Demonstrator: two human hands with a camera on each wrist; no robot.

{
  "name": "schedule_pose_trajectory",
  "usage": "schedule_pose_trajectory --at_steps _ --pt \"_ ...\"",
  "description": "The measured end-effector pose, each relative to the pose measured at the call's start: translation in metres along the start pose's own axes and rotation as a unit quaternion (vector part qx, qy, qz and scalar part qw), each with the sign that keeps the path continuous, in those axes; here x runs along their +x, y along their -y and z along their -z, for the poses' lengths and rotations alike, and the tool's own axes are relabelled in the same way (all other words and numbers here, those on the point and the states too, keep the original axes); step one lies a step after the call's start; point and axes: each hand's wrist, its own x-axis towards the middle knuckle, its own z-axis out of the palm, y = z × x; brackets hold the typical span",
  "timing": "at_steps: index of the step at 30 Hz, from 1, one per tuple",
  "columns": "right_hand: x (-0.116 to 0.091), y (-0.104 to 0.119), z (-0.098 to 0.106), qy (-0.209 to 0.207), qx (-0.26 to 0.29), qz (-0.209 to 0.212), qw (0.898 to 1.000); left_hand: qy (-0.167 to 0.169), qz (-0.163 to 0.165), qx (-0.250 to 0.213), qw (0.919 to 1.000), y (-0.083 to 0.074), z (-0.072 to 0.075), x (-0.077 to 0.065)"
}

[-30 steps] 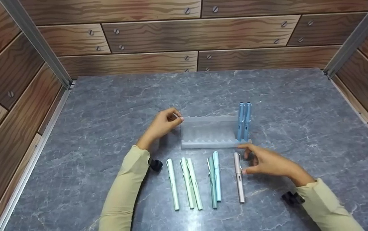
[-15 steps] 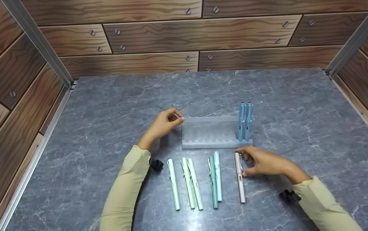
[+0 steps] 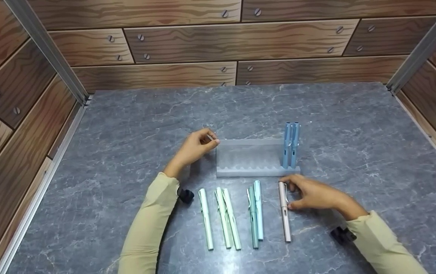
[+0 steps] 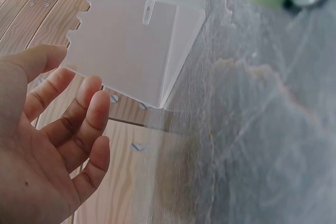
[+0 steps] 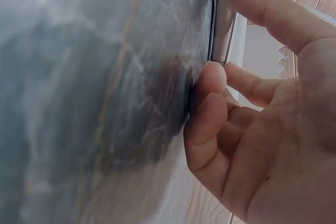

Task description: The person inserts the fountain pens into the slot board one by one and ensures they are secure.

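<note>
Left hand (image 3: 195, 147) pinches a corner of the clear rack (image 3: 246, 154); right hand (image 3: 313, 192) grips the mauve pen (image 3: 284, 211) near its clip end, on the surface (image 3: 145, 114) just in front of the rack. Gripped off-centre, it could swing loose, I'd say.

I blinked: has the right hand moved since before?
Yes: in the head view, the right hand moved slightly left against the translucent pen rack.
</note>
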Motion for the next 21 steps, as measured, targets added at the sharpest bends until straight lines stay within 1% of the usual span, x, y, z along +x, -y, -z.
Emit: schedule_pose_trajectory --at_steps 7,13,16,21 --pt "0.0001 0.0001 -0.0003 -0.009 -0.016 0.014 1.000 0.000 0.001 0.003 1.0000 0.0006 -0.0003 0.0002" --pt "-0.0016 -0.0010 0.0002 -0.011 -0.006 0.011 1.000 0.005 0.000 -0.001 1.0000 0.0013 -0.0003 0.0006" --pt "-0.0035 -0.0011 0.0014 -0.012 0.009 0.017 1.000 0.007 0.000 -0.004 1.0000 0.0016 -0.0002 0.0006" --pt "-0.0068 0.0004 0.0025 -0.007 0.065 0.023 0.998 0.005 -0.006 -0.003 1.0000 0.0017 -0.0003 0.0006"
